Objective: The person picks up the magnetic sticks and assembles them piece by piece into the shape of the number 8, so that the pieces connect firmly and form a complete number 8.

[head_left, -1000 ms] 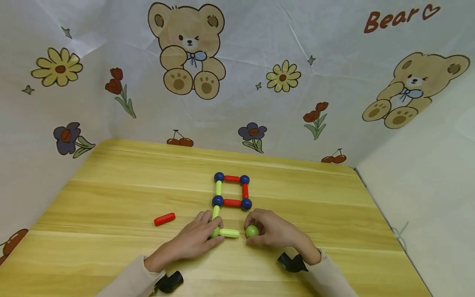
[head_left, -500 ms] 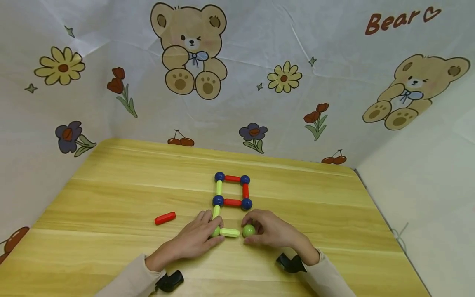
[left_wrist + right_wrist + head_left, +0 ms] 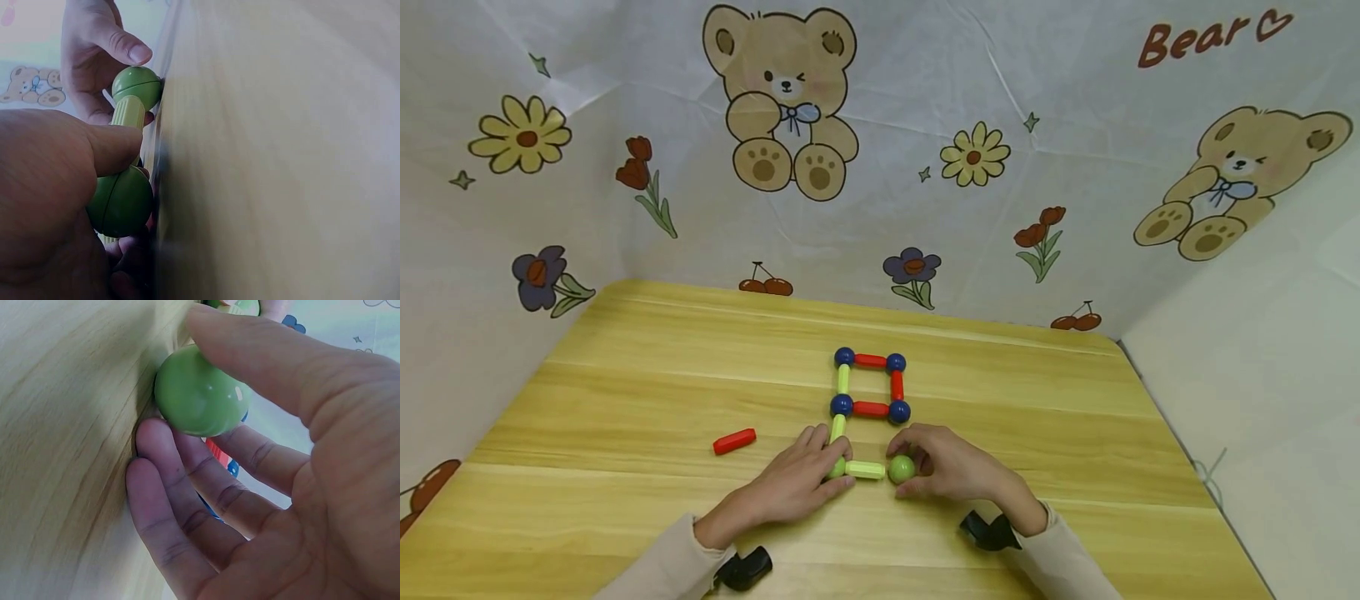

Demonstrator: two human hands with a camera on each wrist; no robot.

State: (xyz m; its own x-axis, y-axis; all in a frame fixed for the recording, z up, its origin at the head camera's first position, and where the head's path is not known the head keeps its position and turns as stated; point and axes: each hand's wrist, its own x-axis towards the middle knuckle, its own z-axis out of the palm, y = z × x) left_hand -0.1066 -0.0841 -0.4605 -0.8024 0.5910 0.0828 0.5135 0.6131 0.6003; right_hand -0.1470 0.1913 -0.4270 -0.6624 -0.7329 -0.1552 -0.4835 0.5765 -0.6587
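Note:
My left hand point(image 3: 790, 483) pinches a green ball point(image 3: 122, 203) at the corner of a magnetic stick-and-ball figure on the table. From that ball a yellow-green magnetic stick point(image 3: 865, 470) points right, and another yellow-green stick point(image 3: 838, 427) runs up to a blue ball point(image 3: 842, 405). My right hand point(image 3: 958, 468) holds a second green ball point(image 3: 200, 394) between thumb and fingers, at the right end of the lower stick. In the left wrist view this ball appears to meet the stick. My left fingers partly cover the corner ball.
Above the hands lies a square of blue balls joined by red sticks point(image 3: 871, 409) and one yellow-green stick point(image 3: 843, 380). A loose red stick point(image 3: 734, 442) lies left of my left hand on the wooden table point(image 3: 647, 358). A bear-printed cloth point(image 3: 880, 217) stands behind.
My right hand has shifted slightly left with its green ball, closing the gap to the stick's end. The left hand keeps its place on the corner ball.

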